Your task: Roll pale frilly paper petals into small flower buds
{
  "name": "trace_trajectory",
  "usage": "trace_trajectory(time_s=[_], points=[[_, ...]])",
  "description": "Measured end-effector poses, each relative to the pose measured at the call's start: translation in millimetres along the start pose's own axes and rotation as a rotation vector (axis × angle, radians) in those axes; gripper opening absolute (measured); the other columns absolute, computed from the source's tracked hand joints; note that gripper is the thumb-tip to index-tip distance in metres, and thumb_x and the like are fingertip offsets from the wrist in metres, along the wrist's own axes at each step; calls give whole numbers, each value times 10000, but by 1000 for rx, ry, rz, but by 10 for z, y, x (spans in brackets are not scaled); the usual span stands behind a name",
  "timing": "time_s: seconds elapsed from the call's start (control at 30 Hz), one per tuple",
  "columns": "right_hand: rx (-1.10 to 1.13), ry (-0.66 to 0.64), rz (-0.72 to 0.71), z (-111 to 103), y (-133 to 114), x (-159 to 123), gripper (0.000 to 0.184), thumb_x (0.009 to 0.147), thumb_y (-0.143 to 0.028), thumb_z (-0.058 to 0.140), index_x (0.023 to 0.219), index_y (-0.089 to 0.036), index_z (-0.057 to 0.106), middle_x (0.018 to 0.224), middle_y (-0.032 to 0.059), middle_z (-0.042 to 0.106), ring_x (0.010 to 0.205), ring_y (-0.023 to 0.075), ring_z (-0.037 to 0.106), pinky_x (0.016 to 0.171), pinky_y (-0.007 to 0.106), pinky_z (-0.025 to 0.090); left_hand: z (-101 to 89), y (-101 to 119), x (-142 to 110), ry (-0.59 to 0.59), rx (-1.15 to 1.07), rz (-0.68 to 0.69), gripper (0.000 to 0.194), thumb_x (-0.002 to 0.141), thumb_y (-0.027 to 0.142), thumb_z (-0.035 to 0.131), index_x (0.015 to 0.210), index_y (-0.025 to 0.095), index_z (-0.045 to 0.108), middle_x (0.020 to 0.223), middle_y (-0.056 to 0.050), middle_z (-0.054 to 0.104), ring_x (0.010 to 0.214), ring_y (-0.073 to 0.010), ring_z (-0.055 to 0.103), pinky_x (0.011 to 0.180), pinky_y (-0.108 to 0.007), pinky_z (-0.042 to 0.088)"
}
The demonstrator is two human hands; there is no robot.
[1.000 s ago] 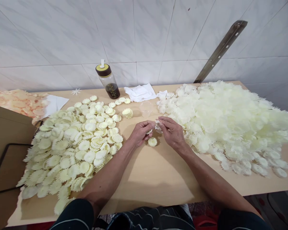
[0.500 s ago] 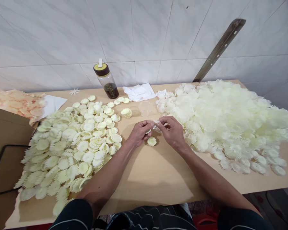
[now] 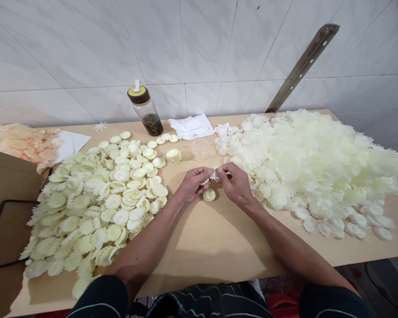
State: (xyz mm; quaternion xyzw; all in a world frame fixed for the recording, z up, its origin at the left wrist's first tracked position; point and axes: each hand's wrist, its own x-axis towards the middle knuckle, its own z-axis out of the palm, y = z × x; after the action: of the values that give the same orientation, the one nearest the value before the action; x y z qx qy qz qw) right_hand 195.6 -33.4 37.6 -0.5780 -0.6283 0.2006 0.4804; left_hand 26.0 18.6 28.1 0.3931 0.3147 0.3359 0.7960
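Observation:
At the middle of the table, my left hand (image 3: 195, 183) and my right hand (image 3: 232, 181) meet over a small whitish fabric petal piece (image 3: 215, 174), with fingers closed on it from both sides. More pale petal pieces seem tucked in my left fingers, partly hidden. Just below the hands lies a single pale yellow petal disc (image 3: 209, 194) with a toothed edge. A large heap of cupped, cream-yellow petal discs (image 3: 116, 201) spreads to the left. To the right rises a big pile of flatter, whiter petal pieces (image 3: 311, 163).
Behind the hands stand a bottle of dark liquid (image 3: 149, 115), a crumpled white tissue (image 3: 192, 127), a small clear dish (image 3: 200, 149) and a little stack of discs (image 3: 174, 155). Orange-pink petals (image 3: 20, 143) and a cardboard box (image 3: 9, 207) are at the left. A metal bar (image 3: 301, 68) leans on the wall.
My right fingers have shifted slightly, and the whitish petal piece between the hands shows more openly. The view has moved a touch; the heaps look the same.

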Motion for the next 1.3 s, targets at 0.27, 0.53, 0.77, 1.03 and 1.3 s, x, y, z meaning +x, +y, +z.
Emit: trace_trajectory(time_s=[0.27, 0.53, 0.77, 1.03, 1.3], points=[[-65, 212, -240, -58, -27, 18, 112, 980, -280, 706, 1086, -249, 724, 1045, 79, 688, 897, 202, 689, 718, 343, 636, -21, 5, 12, 0, -36, -28, 443, 749, 500, 880, 843, 106, 700, 506, 37, 512, 372, -36, 326, 351, -196, 128], [-159, 165, -362, -71, 66, 47, 102, 959, -241, 749, 1026, -265, 821, 1090, 98, 729, 951, 218, 727, 808, 391, 656, -8, -11, 30, 21, -38, -26, 496, 710, 520, 913, 861, 96, 704, 606, 24, 571, 396, -23, 372, 346, -187, 142], [-159, 144, -309, -73, 0, 35, 96, 969, -286, 725, 936, -259, 811, 1032, 97, 765, 1015, 244, 734, 887, 419, 632, -9, -20, 22, 55, -19, -9, 497, 698, 514, 931, 858, 109, 691, 591, 40, 544, 406, -30, 396, 347, -178, 152], [-29, 51, -127, -58, -107, -3, 120, 986, -304, 679, 923, -244, 762, 1023, 76, 757, 906, 203, 728, 731, 340, 629, -12, -1, 1, -21, 56, -34, 511, 780, 614, 840, 800, 146, 637, 489, 40, 522, 336, -24, 293, 359, -188, 146], [-68, 51, -211, -102, -45, 25, 108, 969, -299, 710, 934, -252, 800, 1034, 86, 763, 960, 227, 741, 711, 342, 620, 6, 40, -21, -4, 109, -15, 517, 764, 613, 846, 761, 149, 619, 479, 35, 517, 351, -30, 304, 362, -185, 150]])
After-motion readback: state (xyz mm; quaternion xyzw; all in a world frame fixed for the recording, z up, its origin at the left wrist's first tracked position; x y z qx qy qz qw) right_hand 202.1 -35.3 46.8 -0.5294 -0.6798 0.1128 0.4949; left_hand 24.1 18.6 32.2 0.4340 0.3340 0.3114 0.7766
